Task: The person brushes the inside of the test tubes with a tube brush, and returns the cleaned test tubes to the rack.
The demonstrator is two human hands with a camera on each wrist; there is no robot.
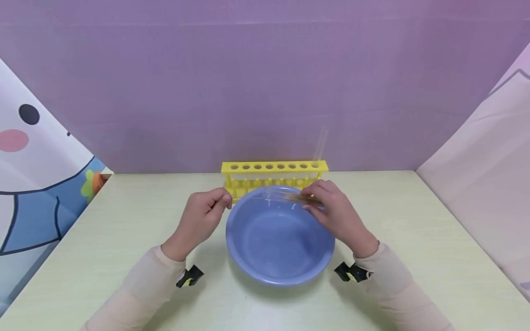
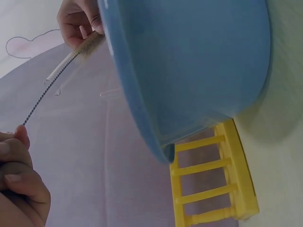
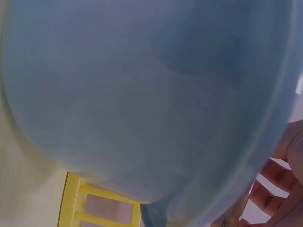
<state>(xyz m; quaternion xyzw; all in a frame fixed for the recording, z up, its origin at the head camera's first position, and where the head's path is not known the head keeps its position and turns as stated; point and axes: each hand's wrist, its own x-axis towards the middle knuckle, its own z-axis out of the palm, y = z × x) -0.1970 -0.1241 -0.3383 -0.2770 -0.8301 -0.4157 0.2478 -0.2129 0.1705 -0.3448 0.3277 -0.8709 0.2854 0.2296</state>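
My left hand (image 1: 201, 219) is at the bowl's left rim, its fingers curled round the handle end of a test tube brush (image 2: 40, 100) with a twisted wire stem. From there the stem runs across into the mouth of a clear test tube (image 1: 271, 195). Tan bristles (image 2: 89, 46) show at the tube's far end, by my right hand (image 1: 336, 212). That hand pinches the tube between thumb and fingers, over the bowl's back right rim. Beneath the tube stands a blue plastic bowl (image 1: 281, 243).
Behind the bowl is a yellow test tube rack (image 1: 275, 166) with a row of holes. Another clear test tube (image 1: 320, 143) stands upright at its right end. A purple backdrop (image 1: 265, 82) rises at the back edge of the pale table (image 1: 145, 220).
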